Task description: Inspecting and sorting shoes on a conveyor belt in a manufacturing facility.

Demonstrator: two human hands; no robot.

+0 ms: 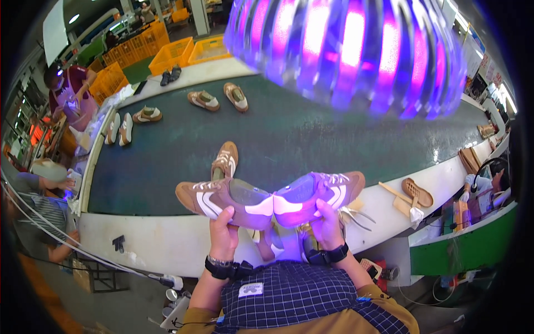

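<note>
My left hand (223, 234) is closed round the side of a brown sneaker (207, 201) with white stripes, its toe pointing left. In my right hand (328, 227) is a matching sneaker (345, 192), toe to the right, tinted purple by the light. The pair is held up with the white heel patches touching. Grey-green forms fill both shoe openings. Just beyond the left sneaker, another brown sneaker (226, 158) rests on the green belt (311, 139). More shoes (268, 244) stand below my hands, partly hidden by them.
A ribbed lamp (345, 55) glowing purple hangs over the belt. Pliers (359, 218) and a brown sole (417, 192) lie on the white ledge (161, 239) to the right. Several sneakers (203, 100) sit farther off, before yellow crates (171, 54). Co-workers (72, 92) are at both sides.
</note>
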